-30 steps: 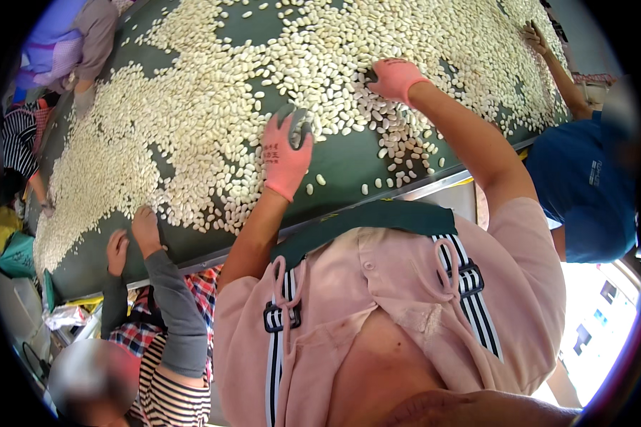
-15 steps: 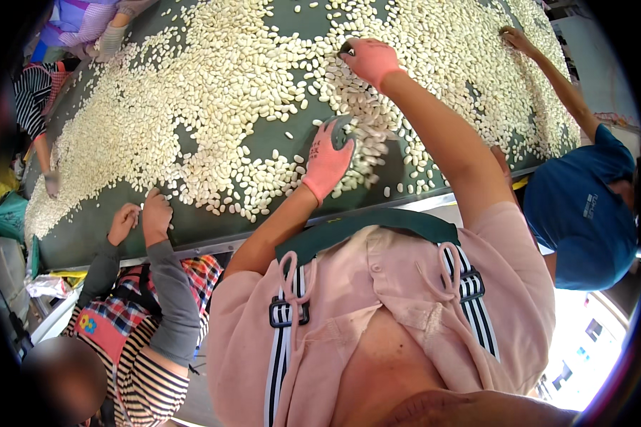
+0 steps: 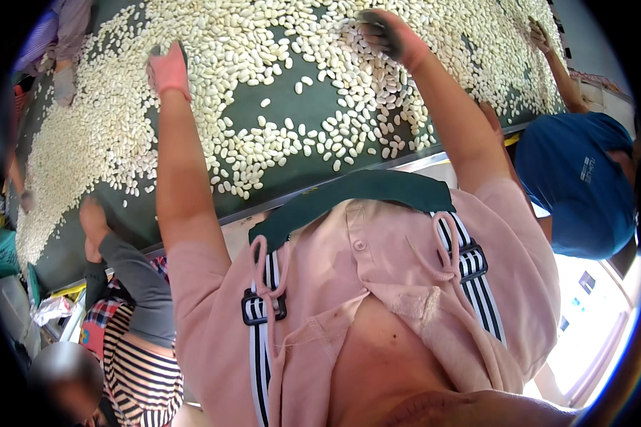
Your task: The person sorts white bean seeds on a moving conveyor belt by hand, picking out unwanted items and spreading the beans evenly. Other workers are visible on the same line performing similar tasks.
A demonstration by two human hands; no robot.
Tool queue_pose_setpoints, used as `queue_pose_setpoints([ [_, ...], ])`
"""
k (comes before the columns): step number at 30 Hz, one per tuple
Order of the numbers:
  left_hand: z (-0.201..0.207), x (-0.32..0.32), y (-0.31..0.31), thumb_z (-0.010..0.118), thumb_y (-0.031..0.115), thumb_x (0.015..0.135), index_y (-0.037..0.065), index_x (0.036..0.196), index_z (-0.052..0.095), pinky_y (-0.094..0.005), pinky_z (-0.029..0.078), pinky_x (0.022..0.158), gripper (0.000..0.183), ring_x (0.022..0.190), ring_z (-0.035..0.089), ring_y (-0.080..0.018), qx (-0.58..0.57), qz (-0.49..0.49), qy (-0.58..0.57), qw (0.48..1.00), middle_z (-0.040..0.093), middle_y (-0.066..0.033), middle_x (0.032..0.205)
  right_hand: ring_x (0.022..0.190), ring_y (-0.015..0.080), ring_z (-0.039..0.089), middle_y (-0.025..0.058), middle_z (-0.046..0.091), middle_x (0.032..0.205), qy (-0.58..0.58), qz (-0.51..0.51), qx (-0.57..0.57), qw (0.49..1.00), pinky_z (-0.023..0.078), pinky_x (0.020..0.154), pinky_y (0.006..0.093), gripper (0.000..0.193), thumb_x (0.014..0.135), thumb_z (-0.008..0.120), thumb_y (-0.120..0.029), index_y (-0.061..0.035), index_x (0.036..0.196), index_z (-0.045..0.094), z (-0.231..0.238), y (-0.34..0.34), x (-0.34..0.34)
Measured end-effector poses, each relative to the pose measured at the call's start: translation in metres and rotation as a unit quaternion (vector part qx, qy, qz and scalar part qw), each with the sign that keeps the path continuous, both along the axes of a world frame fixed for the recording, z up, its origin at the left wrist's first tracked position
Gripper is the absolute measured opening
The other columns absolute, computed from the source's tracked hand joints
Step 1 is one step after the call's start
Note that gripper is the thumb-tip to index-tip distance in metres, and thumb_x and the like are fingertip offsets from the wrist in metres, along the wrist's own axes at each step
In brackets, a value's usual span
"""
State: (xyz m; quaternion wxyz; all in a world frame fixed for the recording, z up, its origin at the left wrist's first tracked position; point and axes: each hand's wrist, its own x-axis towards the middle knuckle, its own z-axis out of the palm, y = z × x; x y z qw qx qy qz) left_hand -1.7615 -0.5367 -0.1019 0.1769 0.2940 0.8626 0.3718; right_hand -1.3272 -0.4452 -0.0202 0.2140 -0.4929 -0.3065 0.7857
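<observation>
White beans point(image 3: 214, 78) are spread in a thick layer over a dark green table point(image 3: 263, 107). My left hand point(image 3: 169, 70), in a pink glove with a dark palm, reaches far out onto the beans at the left. Its thumb side shows, but the fingers are mostly hidden behind the glove. At the upper right, my right hand point(image 3: 393, 37), in a matching glove, lies over the beans with its dark palm side partly turned into view. Its fingers are somewhat blurred and stretched leftward, with nothing visible held in them.
A person in a blue shirt point(image 3: 577, 185) works at the right, one hand point(image 3: 540, 35) on the beans. At the lower left, a person in grey sleeves point(image 3: 139, 277) rests a hand point(image 3: 92, 220) by the table edge. More people reach in from the far left.
My left hand has moved far forward and left, away from the near edge beans. My right hand has shifted slightly forward and turned, showing its dark palm. The view has shifted slightly.
</observation>
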Motion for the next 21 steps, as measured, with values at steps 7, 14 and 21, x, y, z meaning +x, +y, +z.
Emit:
queue_pose_setpoints([
  [7, 0.004, 0.136, 0.084, 0.075, 0.038, 0.083, 0.019, 0.144, 0.046, -0.0417, 0.057, 0.068, 0.071, 0.096, 0.066, -0.0239, 0.026, -0.167, -0.303, 0.938, 0.067, -0.0115, 0.111, 0.055, 0.0104, 0.039, 0.0024, 0.046, 0.074, 0.359, -0.08, -0.1, 0.925, 0.032, 0.043, 0.0222, 0.014, 0.082, 0.056, -0.022, -0.0091, 0.077, 0.054, -0.005, -0.026, 0.023],
  [14, 0.095, 0.119, -0.029, 0.061, 0.019, 0.093, -0.001, 0.125, 0.061, -0.0262, 0.045, 0.091, 0.038, 0.103, 0.059, -0.0146, 0.119, -0.153, -0.264, 0.945, 0.065, -0.0083, 0.117, 0.049, 0.0035, 0.035, -0.0046, 0.04, 0.064, 0.233, 0.055, -0.046, 0.97, 0.028, 0.042, 0.0194, 0.023, 0.098, 0.053, -0.027, -0.0081, 0.085, 0.055, 0.026, -0.062, 0.029],
  [21, 0.087, 0.075, -0.159, 0.055, 0.007, 0.095, -0.005, 0.116, 0.064, -0.0284, 0.048, 0.092, 0.026, 0.1, 0.063, -0.016, 0.142, -0.126, -0.113, 0.975, 0.068, -0.0099, 0.113, 0.087, 0.0333, 0.067, 0.0155, 0.069, 0.092, -0.523, 0.435, 0.347, 0.646, 0.051, 0.073, 0.0419, 0.037, 0.09, 0.063, -0.039, -0.0075, 0.109, 0.06, 0.044, -0.188, 0.008],
])
